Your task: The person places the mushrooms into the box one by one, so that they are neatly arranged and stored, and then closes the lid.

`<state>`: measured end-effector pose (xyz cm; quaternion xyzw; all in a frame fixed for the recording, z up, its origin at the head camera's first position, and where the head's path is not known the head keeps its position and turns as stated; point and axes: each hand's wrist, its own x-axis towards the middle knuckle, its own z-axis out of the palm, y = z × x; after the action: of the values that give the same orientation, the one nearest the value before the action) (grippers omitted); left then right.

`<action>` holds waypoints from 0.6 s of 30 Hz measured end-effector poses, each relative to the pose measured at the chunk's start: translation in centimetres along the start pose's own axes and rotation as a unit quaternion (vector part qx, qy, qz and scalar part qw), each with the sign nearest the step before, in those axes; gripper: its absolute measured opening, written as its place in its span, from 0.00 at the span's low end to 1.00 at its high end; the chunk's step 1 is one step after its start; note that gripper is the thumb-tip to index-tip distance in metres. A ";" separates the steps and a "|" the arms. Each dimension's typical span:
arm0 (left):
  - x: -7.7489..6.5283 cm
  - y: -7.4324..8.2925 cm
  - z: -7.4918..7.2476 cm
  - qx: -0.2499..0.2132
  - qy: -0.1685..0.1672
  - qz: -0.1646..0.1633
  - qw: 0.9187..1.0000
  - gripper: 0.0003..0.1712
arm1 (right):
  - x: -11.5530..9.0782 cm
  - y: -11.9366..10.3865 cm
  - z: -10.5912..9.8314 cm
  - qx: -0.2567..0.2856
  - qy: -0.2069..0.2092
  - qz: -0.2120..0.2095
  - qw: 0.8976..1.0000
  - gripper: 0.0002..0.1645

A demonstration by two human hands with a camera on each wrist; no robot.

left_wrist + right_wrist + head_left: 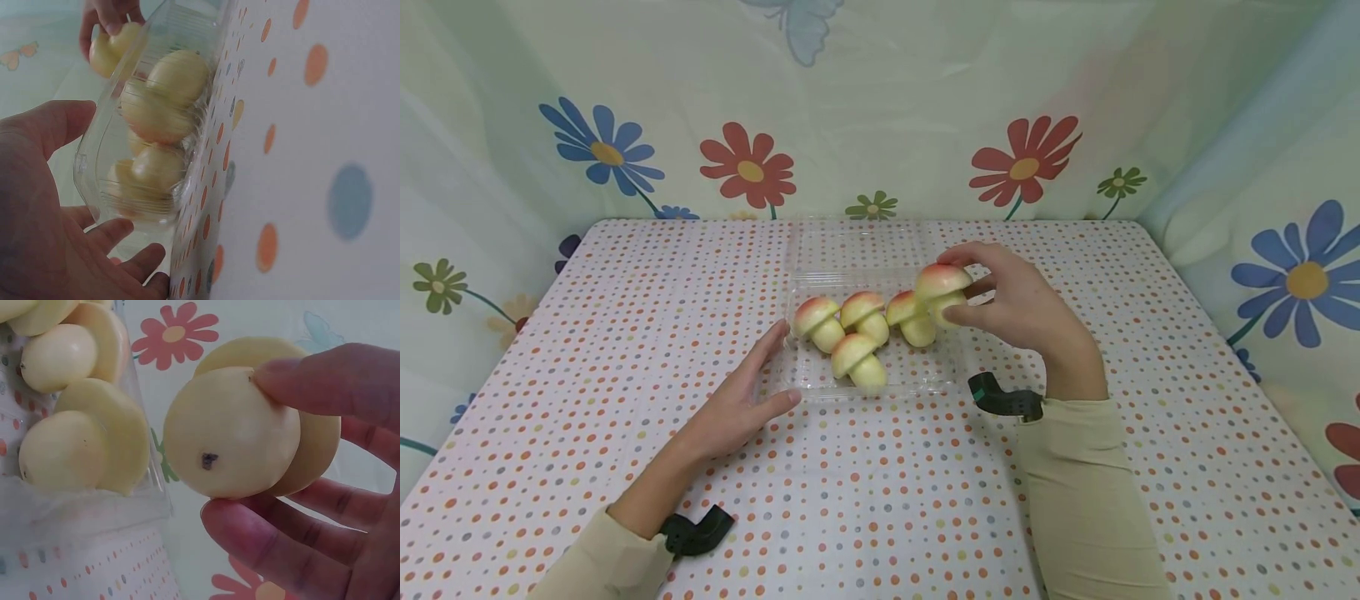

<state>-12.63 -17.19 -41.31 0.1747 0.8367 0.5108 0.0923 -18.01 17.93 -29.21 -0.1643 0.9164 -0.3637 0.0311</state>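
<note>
My right hand (1018,300) pinches a toy mushroom (942,287) between thumb and fingers. Its cap is pale yellow with a red top, its stem thick and rounded. In the right wrist view the held mushroom (231,434) shows a dark spot on its stem end. Several matching mushrooms (867,312) lie inside a clear plastic box (940,375) with its lid folded back. The held one is over the box's right side. My left hand (741,400) is spread at the box's left end, thumb toward the front corner, with the clear wall (94,165) between thumb and fingers.
The box's clear lid (857,246) lies toward the back of the table. A dotted cloth (850,500) covers the table. Behind hangs a flowered curtain (880,100). Each wrist carries a black mount (700,532).
</note>
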 end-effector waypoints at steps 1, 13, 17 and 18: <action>0.0 0.0 0.0 0.001 0.000 0.000 1.000 0.52 | 0.1 -0.1 0.1 -0.003 -0.006 0.002 1.000 0.33; 0.0 0.0 0.1 0.001 0.001 -0.007 1.000 0.52 | 0.5 -1.1 1.9 -0.047 -0.079 0.000 0.996 0.35; 0.0 0.1 0.0 0.001 0.002 -0.006 1.000 0.52 | 0.6 -1.8 2.6 -0.088 -0.099 -0.007 0.991 0.34; 0.0 0.1 0.0 0.001 0.002 -0.005 1.000 0.52 | 0.6 -2.0 2.8 -0.101 -0.103 -0.007 0.990 0.33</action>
<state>-12.64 -17.11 -41.26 0.1691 0.8381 0.5102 0.0931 -17.53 14.48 -29.87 -0.2095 0.9391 -0.2507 0.1061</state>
